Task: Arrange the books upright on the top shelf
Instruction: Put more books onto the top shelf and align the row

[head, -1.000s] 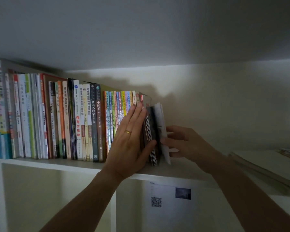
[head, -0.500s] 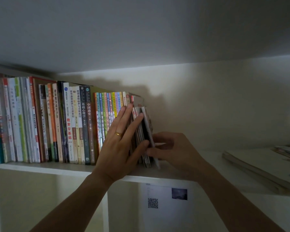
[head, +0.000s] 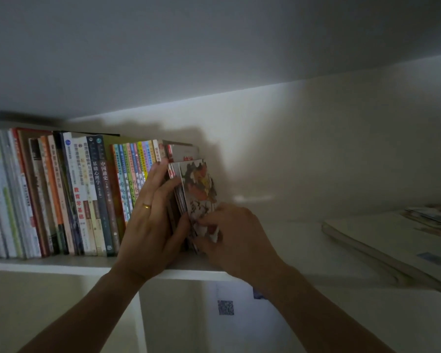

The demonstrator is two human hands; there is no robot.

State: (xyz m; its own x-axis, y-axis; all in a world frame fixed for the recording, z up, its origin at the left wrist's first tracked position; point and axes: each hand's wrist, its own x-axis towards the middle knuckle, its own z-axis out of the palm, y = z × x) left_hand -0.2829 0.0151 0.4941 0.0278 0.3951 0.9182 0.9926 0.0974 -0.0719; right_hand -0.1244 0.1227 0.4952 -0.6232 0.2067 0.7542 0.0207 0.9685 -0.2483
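Observation:
A long row of upright books (head: 74, 194) fills the left part of the top shelf (head: 61, 266). At the row's right end stands a small bundle of thin booklets (head: 200, 189), its outer cover printed with orange and dark patterns. My left hand (head: 150, 225), a ring on one finger, lies flat with straight fingers against the bundle's left side, thumb hooked on its front edge. My right hand (head: 234, 235) holds the bundle's lower right corner, fingers curled round the outer booklet.
A stack of books (head: 392, 245) lies flat on the right part of the shelf. Bare shelf lies between it and my hands. Below the shelf hangs a paper with a QR code (head: 225, 307). The ceiling is close above the books.
The outer booklet has swung against the bundle, so its patterned cover now faces right. Both hands stayed at the bundle; my right hand closed in on its lower corner.

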